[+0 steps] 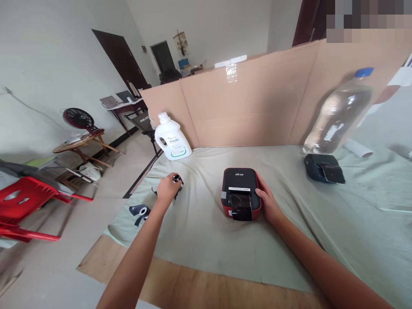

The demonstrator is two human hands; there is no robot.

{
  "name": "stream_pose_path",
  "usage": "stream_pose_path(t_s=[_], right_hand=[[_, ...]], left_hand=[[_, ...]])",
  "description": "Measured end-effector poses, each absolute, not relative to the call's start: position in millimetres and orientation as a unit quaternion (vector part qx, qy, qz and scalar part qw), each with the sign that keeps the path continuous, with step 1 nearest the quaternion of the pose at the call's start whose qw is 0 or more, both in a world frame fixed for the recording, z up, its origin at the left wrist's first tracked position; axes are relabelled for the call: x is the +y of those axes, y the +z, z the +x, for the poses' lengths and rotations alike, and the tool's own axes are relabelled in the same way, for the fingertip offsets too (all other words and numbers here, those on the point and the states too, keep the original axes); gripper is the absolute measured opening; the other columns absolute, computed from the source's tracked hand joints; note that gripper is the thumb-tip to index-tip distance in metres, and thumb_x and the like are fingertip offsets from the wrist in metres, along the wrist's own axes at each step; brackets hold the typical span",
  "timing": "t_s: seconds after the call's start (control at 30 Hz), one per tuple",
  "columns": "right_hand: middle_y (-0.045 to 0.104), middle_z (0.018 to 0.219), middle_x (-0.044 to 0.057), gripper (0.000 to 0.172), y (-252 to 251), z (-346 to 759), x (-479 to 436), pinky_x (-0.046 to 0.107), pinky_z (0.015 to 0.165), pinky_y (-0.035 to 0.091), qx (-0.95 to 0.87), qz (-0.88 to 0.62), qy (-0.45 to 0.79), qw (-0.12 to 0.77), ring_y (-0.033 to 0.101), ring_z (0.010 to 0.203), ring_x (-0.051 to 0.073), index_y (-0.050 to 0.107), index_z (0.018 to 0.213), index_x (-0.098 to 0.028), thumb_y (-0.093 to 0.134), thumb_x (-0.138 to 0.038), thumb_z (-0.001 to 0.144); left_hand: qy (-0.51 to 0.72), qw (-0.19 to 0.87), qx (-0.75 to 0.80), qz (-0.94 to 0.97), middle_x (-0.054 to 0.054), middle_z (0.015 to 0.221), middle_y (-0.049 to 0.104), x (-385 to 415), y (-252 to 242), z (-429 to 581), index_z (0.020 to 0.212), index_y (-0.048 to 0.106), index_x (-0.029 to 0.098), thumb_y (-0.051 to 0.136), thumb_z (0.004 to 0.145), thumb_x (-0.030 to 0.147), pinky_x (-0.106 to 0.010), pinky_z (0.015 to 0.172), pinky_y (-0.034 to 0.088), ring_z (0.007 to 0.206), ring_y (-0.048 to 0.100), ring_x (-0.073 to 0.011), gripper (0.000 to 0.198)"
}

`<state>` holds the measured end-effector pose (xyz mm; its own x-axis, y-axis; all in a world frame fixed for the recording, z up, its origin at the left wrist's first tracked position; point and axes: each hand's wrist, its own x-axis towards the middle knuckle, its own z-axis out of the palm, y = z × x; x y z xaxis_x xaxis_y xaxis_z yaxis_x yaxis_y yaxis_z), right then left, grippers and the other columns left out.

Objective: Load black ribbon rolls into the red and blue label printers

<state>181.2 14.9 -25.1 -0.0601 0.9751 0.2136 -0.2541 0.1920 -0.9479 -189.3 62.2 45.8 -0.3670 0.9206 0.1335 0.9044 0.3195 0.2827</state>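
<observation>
My left hand (pixel 168 189) is closed on a small roll of black film (pixel 178 179) at the left of the cloth. A second roll, dark with a white core (pixel 143 211), lies nearby with its loose end out. In the middle sits a black and red label printer (pixel 238 182), lid down, a black strip (pixel 242 207) hanging from its front slot. My right hand (pixel 267 198) grips the printer's right side, thumb along its top edge; the other fingers are partly hidden.
A pale green cloth (pixel 199 240) covers the wooden table (pixel 180 279). Behind stands a cardboard panel (pixel 238 111). A white jug (pixel 174 137) is at back left; a large clear bottle (pixel 341 111), a dark device with a black strip (pixel 324 168) and a white tube (pixel 358 148) are at right.
</observation>
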Motion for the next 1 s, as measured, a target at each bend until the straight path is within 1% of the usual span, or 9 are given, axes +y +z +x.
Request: stream_pose_path(t_s=[0.13,0.27,0.3,0.37,0.47,0.57,0.73,0.9,1.0], right_hand=[[0.041,0.157,-0.004,0.056,-23.7,179.6,5.6,0.051,0.125,0.02,-0.49,-0.403,0.485,0.602,0.03,0.149,0.029,0.048,0.145,-0.038,0.055,-0.047,0.09],[0.043,0.156,-0.002,0.059,-26.2,191.4,-14.9,0.061,0.12,0.026,-0.547,-0.403,0.468,0.565,0.034,0.147,0.033,0.044,0.149,-0.036,0.048,-0.049,0.091],[0.042,0.157,-0.002,0.062,-26.7,194.8,-19.8,0.062,0.119,0.026,-0.575,-0.401,0.457,0.547,0.034,0.147,0.034,0.041,0.15,-0.038,0.05,-0.048,0.089],[0.037,0.159,-0.005,0.069,-27.1,199.0,-27.6,0.061,0.121,0.024,-0.629,-0.418,0.414,0.508,0.03,0.149,0.033,0.035,0.152,-0.043,0.056,-0.046,0.086],[0.03,0.162,-0.006,0.083,-28.7,196.7,-34.7,0.06,0.121,0.023,-0.673,-0.465,0.342,0.463,0.028,0.149,0.033,0.023,0.155,-0.048,0.065,-0.044,0.083],[0.029,0.163,0.003,0.097,-32.6,188.2,-38.2,0.063,0.117,0.03,-0.694,-0.488,0.289,0.444,0.033,0.147,0.037,0.013,0.159,-0.039,0.07,-0.045,0.082],[0.043,0.155,0.012,0.099,-19.3,161.5,-20.8,0.058,0.108,0.046,-0.717,-0.491,0.241,0.432,0.048,0.136,0.039,0.013,0.16,-0.029,0.07,-0.048,0.082],[0.052,0.147,0.013,0.097,22.8,94.9,49.9,0.055,0.107,0.046,-0.737,-0.424,0.258,0.459,0.056,0.127,0.035,0.019,0.159,-0.026,0.071,-0.046,0.08],[0.055,0.143,0.011,0.095,35.9,42.3,98.9,0.054,0.105,0.048,-0.725,-0.386,0.318,0.473,0.063,0.116,0.032,0.02,0.158,-0.028,0.072,-0.042,0.079]], left_hand=[[0.142,0.0,0.801,0.582,-0.011,0.112,0.072,20.6,32.8,-185.2,0.124,0.064,0.027,0.056,0.086,0.036,-0.039,0.085,0.05,0.105,0.066,-0.0313,0.04],[0.312,-0.059,0.71,0.629,-0.014,0.125,0.067,4.9,26.6,-162.8,0.122,0.066,0.021,0.057,0.088,0.037,-0.049,0.104,0.042,0.122,0.057,-0.0344,0.038],[0.358,-0.019,0.673,0.647,-0.013,0.123,0.068,2.9,25.9,-150.8,0.121,0.066,0.021,0.056,0.089,0.039,-0.049,0.105,0.042,0.12,0.058,-0.033,0.038],[0.41,0.145,0.59,0.681,-0.012,0.123,0.069,-0.5,24.5,-119.4,0.125,0.065,0.021,0.053,0.092,0.044,-0.044,0.104,0.047,0.114,0.063,-0.0278,0.042],[0.42,0.385,0.49,0.66,-0.008,0.134,0.064,-6.4,22.7,-69.0,0.136,0.058,0.022,0.052,0.093,0.046,-0.037,0.102,0.05,0.119,0.063,-0.0242,0.05],[0.444,0.458,0.443,0.629,-0.001,0.123,0.071,-12.0,22.2,-41.9,0.14,0.056,0.025,0.053,0.092,0.037,-0.034,0.096,0.054,0.105,0.068,-0.0205,0.049],[0.485,0.435,0.445,0.615,0.002,0.117,0.073,-0.8,29.7,-60.2,0.134,0.062,0.026,0.051,0.092,0.031,-0.034,0.1,0.052,0.104,0.068,-0.02,0.044],[0.533,0.351,0.487,0.596,-0.001,0.127,0.069,51.5,60.5,-114.9,0.13,0.065,0.024,0.052,0.09,0.03,-0.036,0.106,0.047,0.115,0.065,-0.0228,0.043],[0.513,0.275,0.551,0.598,-0.001,0.12,0.073,89.5,78.5,-157.0,0.122,0.07,0.024,0.051,0.087,0.025,-0.037,0.101,0.049,0.109,0.067,-0.0248,0.04]])
